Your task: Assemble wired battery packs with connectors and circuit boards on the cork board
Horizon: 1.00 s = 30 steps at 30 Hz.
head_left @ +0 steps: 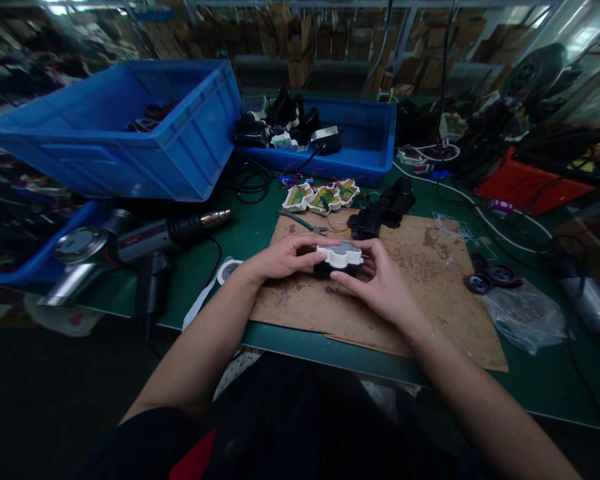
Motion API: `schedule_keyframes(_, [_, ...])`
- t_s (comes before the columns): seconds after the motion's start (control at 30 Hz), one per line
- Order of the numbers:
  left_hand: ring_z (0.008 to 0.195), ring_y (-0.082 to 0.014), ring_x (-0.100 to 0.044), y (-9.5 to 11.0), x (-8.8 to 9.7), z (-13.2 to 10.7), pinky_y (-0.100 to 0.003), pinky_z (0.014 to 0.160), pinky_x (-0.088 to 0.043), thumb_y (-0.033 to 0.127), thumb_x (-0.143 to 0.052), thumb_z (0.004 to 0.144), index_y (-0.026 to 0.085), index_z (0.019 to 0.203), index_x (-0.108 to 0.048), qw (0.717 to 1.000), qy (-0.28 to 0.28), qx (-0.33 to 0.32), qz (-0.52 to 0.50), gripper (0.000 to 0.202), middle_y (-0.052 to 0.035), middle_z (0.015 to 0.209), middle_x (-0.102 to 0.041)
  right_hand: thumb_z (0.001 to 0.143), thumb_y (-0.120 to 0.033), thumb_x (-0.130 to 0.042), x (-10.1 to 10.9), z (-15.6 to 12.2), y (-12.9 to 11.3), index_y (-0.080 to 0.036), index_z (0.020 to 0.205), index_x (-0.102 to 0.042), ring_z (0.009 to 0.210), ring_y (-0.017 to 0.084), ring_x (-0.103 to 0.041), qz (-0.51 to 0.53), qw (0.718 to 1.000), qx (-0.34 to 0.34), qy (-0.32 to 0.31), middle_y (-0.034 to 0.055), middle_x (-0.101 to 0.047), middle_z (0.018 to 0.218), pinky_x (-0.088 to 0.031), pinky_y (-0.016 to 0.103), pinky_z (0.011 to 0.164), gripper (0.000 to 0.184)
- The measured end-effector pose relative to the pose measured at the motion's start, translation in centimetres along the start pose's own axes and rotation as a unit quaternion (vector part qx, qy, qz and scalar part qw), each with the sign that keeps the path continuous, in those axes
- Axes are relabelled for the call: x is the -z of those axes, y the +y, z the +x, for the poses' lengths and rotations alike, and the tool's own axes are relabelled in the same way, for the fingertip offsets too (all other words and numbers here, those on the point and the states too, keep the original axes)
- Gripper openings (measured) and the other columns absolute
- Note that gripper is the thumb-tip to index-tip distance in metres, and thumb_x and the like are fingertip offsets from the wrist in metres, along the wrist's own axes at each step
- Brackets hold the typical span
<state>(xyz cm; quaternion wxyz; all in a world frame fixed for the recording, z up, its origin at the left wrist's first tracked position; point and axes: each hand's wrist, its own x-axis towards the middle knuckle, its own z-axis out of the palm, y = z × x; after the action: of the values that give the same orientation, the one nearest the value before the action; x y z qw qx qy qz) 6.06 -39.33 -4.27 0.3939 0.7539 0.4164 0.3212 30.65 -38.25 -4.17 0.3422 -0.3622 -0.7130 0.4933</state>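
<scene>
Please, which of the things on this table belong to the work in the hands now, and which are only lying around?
In use: white-capped black part, held by left hand and right hand; brown board beneath it.

Lying about: heat gun, tape roll, wired circuit boards, black housings, blue crate, plastic bag.

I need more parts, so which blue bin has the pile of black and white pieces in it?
The shallow blue bin behind the board, right of the big deep bin, which shows only some dark cables.
</scene>
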Motion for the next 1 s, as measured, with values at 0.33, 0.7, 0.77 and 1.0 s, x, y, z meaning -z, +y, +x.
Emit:
schedule_keyframes(0.33, [0.132,-0.0228,-0.054,-0.1,-0.2,-0.3,-0.04,0.113,-0.04,0.036,-0.055,0.099,0.027,0.138,-0.058,1.0,-0.003,-0.006,0.019,0.041,-0.0061,0.143,-0.06,0.073,-0.05,-0.084,0.1,-0.1,0.1,-0.027,0.116,-0.053,0.109,0.027,-0.068,-0.003,1.0,-0.001,0.0,0.0072,-0.068,0.12,-0.059,0.046,0.096,0.058])
schedule_keyframes(0.7, [0.131,-0.0236,-0.056,1.4,-0.7,-0.6,-0.04,0.113,-0.041,0.039,-0.052,0.1,0.024,0.135,-0.062,0.999,0.024,0.018,-0.012,0.039,-0.007,0.14,-0.063,0.079,-0.047,-0.078,0.1,-0.3,-0.3,-0.029,0.117,-0.049,0.102,0.028,-0.068,-0.087,0.996,0.023,-0.017,0.0072,-0.067,0.117,-0.059,0.046,0.088,0.052])
schedule_keyframes(0.77, [0.125,-0.0242,-0.06,1.7,-1.1,-0.4,-0.04,0.11,-0.044,0.043,-0.047,0.102,0.022,0.128,-0.067,0.996,0.056,0.05,-0.042,0.039,-0.0074,0.133,-0.068,0.078,-0.047,-0.078,0.2,-0.4,-0.6,-0.028,0.116,-0.049,0.098,0.029,-0.069,-0.118,0.992,0.032,-0.013,0.0075,-0.068,0.114,-0.059,0.045,0.084,0.051])
schedule_keyframes(1.0, [0.117,-0.0262,-0.065,2.6,-0.9,-0.3,-0.038,0.097,-0.051,0.039,-0.072,0.087,0.021,0.15,-0.042,0.965,0.028,0.184,-0.186,0.072,-0.0134,0.131,-0.067,0.08,-0.047,-0.075,0.3,-1.6,-0.7,-0.025,0.123,-0.049,0.095,0.03,-0.069,-0.22,0.971,0.093,-0.023,0.0102,-0.067,0.11,-0.058,0.044,0.08,0.054])
